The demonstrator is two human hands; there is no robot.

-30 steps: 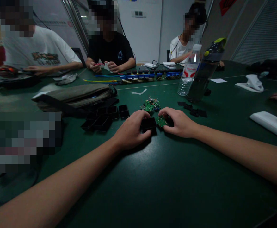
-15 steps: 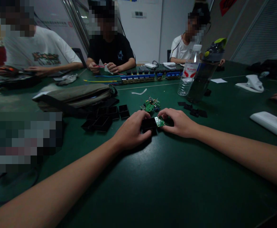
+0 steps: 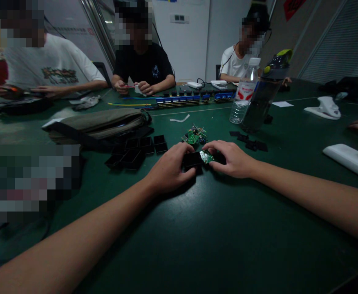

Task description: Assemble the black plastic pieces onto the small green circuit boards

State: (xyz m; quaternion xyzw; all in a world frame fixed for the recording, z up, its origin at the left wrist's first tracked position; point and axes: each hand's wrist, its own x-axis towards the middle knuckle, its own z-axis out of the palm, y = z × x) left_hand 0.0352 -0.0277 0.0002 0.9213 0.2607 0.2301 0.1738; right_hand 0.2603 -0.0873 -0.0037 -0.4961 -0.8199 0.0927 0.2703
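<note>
In the middle of the head view, my left hand (image 3: 173,168) is closed around a small black plastic case (image 3: 192,160), thumb on the near side and fingers on the far side. My right hand (image 3: 232,159) pinches a green circuit board (image 3: 206,157) between thumb and fingers, at the right end of the case. Whether the board's edge sits inside the case I cannot tell. Just beyond my hands lies a pile of green circuit boards (image 3: 194,135). Several open black cases (image 3: 134,157) lie left of my left hand, and flat black pieces (image 3: 251,142) lie beyond my right hand.
A clear water bottle (image 3: 242,98) and a dark drinking bottle (image 3: 263,96) stand at the back right. A grey-green bag (image 3: 102,122) lies to the left. Blue connector strips (image 3: 183,99) are farther back. Co-workers sit across the green table (image 3: 179,245); a white device (image 3: 352,161) lies right.
The circuit board in my right hand has tilted slightly, with my right fingers shifting a little to the left. My left hand and the black case have stayed in place.
</note>
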